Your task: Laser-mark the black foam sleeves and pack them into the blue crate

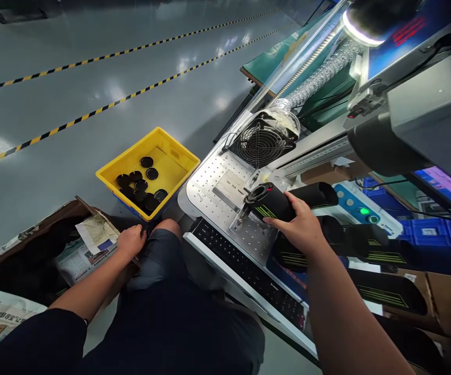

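My right hand (301,224) grips a black cylinder (276,200) with green stripes, thumb and fingers around its near end. The cylinder lies on its side over the perforated metal plate (209,179), its round open end toward the left with a small red light spot on the rim. Beneath and beside it is a metal holder (241,216). Down at the left, my left hand (131,241) has curled fingers at the edge of an open cardboard box (80,205), close to my knee. Anything inside those fingers is hidden.
A yellow bin (178,148) holds several black round caps (141,185). A black fan (260,146) stands at the plate's back, and a keyboard (244,271) runs along its front. More striped black cylinders (385,291) lie at the right, near a control box (366,211) with a green light.
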### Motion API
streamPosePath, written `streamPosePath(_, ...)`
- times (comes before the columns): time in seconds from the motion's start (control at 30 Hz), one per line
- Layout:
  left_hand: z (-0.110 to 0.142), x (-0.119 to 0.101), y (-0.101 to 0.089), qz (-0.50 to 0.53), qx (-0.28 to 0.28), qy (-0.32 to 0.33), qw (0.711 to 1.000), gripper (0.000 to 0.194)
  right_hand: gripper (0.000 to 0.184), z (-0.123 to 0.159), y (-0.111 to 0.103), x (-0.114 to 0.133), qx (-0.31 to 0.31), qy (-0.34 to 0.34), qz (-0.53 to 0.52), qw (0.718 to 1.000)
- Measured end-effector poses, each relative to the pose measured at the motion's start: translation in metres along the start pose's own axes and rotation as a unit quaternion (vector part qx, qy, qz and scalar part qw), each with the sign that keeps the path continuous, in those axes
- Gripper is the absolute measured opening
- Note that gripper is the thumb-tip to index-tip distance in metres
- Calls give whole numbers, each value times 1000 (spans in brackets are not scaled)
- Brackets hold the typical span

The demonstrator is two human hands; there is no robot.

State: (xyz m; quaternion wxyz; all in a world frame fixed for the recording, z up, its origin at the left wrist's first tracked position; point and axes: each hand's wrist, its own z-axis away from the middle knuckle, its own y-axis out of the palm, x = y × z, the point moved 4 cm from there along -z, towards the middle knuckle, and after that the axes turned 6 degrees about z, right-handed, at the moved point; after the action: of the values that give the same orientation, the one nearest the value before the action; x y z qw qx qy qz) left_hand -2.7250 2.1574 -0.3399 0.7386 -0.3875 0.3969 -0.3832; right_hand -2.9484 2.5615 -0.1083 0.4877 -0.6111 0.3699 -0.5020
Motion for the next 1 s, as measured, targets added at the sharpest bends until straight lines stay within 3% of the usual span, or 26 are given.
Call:
streamPosePath(0.33, 5, 6, 1, -30, -3, -1, 1000, 31, 91, -1, -6, 7, 11, -55, 45, 997)
streamPosePath(0.67, 6, 7, 4, -37, -18, -3, 999, 32, 92, -3, -20, 28, 69, -13, 92, 993)
streamPosePath(1.0, 5, 8, 8, -36, -21, -5, 999, 33, 91, -4, -23, 35, 66, -23, 126, 990)
